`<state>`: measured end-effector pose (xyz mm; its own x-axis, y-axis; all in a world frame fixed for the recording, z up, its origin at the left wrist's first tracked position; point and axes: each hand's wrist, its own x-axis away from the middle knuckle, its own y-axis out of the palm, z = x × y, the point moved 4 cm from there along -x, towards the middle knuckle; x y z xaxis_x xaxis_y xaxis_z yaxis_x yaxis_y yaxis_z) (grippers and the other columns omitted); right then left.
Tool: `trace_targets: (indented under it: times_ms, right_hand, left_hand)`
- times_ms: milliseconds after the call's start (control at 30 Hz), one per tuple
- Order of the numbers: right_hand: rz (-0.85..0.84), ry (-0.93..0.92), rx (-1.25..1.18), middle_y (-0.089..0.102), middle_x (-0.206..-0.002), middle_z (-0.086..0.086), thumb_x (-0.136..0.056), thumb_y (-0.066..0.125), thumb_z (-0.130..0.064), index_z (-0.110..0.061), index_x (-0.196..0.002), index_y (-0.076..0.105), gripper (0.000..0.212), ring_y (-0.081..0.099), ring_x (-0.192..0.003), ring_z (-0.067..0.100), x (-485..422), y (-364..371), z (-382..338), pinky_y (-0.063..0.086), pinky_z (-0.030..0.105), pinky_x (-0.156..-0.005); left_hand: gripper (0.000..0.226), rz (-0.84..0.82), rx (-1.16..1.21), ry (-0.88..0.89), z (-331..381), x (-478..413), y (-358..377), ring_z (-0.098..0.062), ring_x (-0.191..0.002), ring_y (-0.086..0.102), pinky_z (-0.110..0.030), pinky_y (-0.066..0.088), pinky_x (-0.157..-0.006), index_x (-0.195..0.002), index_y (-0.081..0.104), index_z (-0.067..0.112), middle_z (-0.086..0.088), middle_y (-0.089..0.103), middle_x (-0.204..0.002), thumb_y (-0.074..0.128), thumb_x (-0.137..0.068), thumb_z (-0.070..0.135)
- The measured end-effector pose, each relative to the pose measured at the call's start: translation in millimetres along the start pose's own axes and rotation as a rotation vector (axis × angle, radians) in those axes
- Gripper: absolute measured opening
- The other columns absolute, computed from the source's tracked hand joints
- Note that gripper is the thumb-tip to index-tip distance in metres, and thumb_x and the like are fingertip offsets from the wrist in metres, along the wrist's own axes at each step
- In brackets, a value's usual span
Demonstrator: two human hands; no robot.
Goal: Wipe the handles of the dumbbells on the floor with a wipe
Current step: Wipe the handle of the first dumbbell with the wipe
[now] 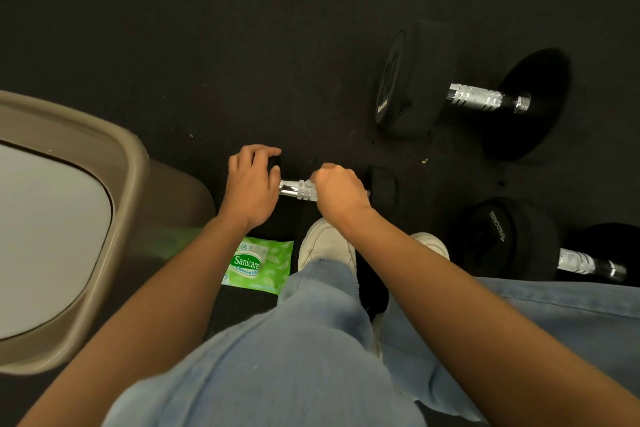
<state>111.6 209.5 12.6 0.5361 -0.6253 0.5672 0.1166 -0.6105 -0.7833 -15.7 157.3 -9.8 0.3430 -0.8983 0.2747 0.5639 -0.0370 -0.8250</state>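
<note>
Steadying small dumbbell (381, 184) by one end with curled left hand (251, 184); gripping handle (300, 189) with right hand (337, 192), wipe hidden. Probably heavy, rigid, prone to rolling; best held at knurled middle.

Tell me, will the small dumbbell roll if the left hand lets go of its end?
Probably a little: the small dumbbell has round-looking heads and lies on flat floor, so the left hand gripping one head likely steadies it. The ribbed metal handle under the right hand should resist slipping. With its solid-looking heads, it is likely heavy for its size.
</note>
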Motion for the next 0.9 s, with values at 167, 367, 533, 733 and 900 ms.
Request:
trace_targets:
  times_ms: [167,367,533,733,900]
  right_hand:
    - [0.069,-0.049,-0.058,0.054,-0.118,0.009,-0.088,0.054,-0.001,-0.012,-0.121,0.059,0.035,0.058,-0.105,0.032,-4.2,5.6,-14.8,0.047,0.036,-0.082]
    - [0.088,-0.200,-0.063,0.051,-0.125,0.008,-0.091,0.049,-0.001,-0.008,-0.124,0.056,0.035,0.052,-0.114,0.026,-2.6,12.8,-26.5,0.045,0.034,-0.090]
    - [0.036,-0.311,0.033,0.048,-0.130,0.007,-0.093,0.045,-0.002,-0.010,-0.131,0.050,0.040,0.045,-0.119,0.023,1.1,12.0,-16.3,0.045,0.033,-0.093]
    - [0.046,-0.295,0.075,0.048,-0.131,0.009,-0.093,0.046,-0.003,-0.010,-0.132,0.050,0.040,0.044,-0.119,0.024,3.0,10.3,-10.8,0.046,0.034,-0.091]
    - [0.096,-0.382,0.151,0.049,-0.128,0.008,-0.094,0.045,-0.006,-0.007,-0.126,0.053,0.033,0.046,-0.116,0.023,2.2,10.3,-25.0,0.046,0.032,-0.085]
  left_hand:
    - [0.032,-0.021,0.022,0.006,-4.2,-3.4,1.8,-0.024,-0.126,0.034,-0.031,0.021,-0.105,-0.127,0.049,0.016,-0.007,0.042,-0.132,0.044,-0.095,0.020]
    - [0.033,-0.029,0.008,0.006,-6.3,-3.0,3.3,-0.024,-0.127,0.033,-0.030,0.023,-0.104,-0.128,0.047,0.017,-0.006,0.041,-0.132,0.043,-0.095,0.021]
    - [0.033,-0.013,0.023,0.000,-4.6,-1.5,1.6,-0.024,-0.126,0.034,-0.030,0.025,-0.102,-0.128,0.048,0.018,-0.006,0.041,-0.132,0.044,-0.096,0.022]
    - [0.033,-0.014,0.030,-0.007,-1.1,-1.0,-1.0,-0.024,-0.125,0.033,-0.030,0.026,-0.102,-0.129,0.048,0.018,-0.006,0.040,-0.132,0.043,-0.096,0.022]
    - [0.033,-0.027,0.020,-0.013,-1.3,-0.7,-0.9,-0.025,-0.125,0.033,-0.031,0.026,-0.102,-0.129,0.047,0.018,-0.005,0.040,-0.133,0.042,-0.097,0.022]
